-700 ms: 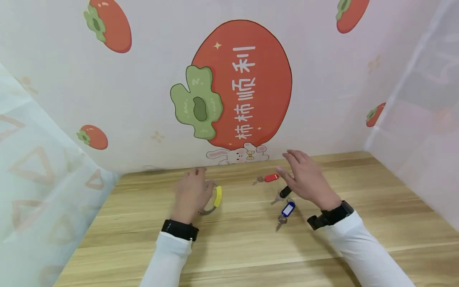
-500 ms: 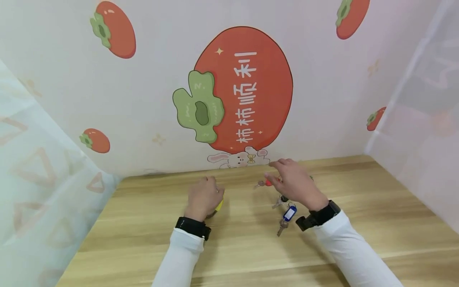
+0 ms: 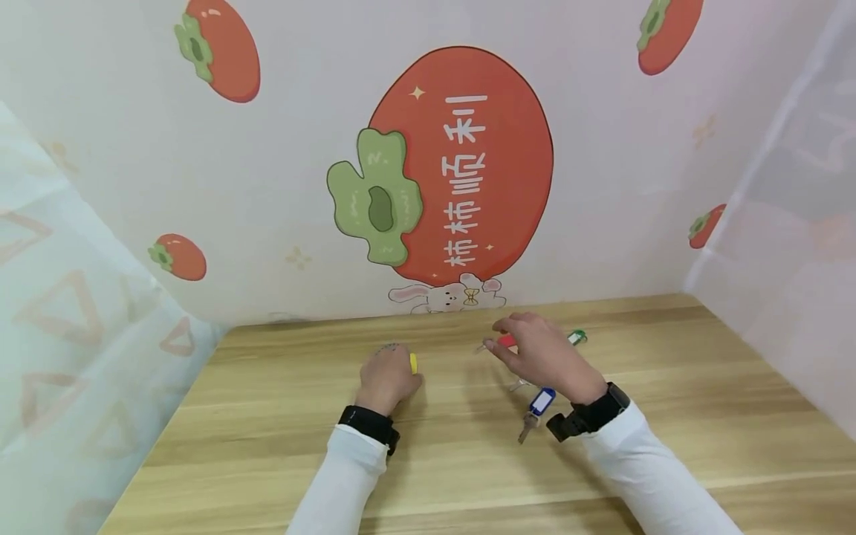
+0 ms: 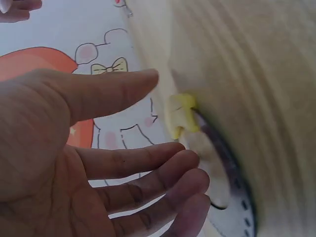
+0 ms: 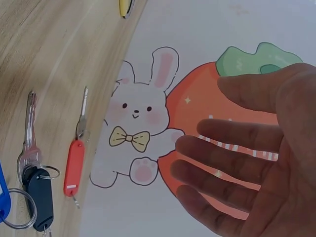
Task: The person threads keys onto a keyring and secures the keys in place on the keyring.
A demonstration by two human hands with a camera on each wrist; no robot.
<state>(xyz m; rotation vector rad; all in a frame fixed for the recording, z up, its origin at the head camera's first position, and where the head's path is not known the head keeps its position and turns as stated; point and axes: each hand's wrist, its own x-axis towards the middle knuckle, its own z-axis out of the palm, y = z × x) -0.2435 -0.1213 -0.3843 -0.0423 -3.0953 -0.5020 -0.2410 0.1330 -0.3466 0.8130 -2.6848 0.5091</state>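
My left hand is over a dark, curved band with a row of slots and a yellow sleeve; its exact kind is unclear. In the left wrist view the thumb and fingers are spread apart beside the band, gripping nothing. My right hand hovers above several tagged keys, its fingers apart and holding nothing in the right wrist view. Near it lie a key with a red tag, one with a black tag, and one with a blue tag. The hand partly hides them in the head view.
A green tag lies just right of the right hand; any key on it is hidden. The wooden tabletop meets a printed back wall, with pale side sheets at left and right.
My left hand has moved right and lower over the yellow-sleeved band, covering most of it. The right hand has shifted left and down over the red and black tags, uncovering the green tag.
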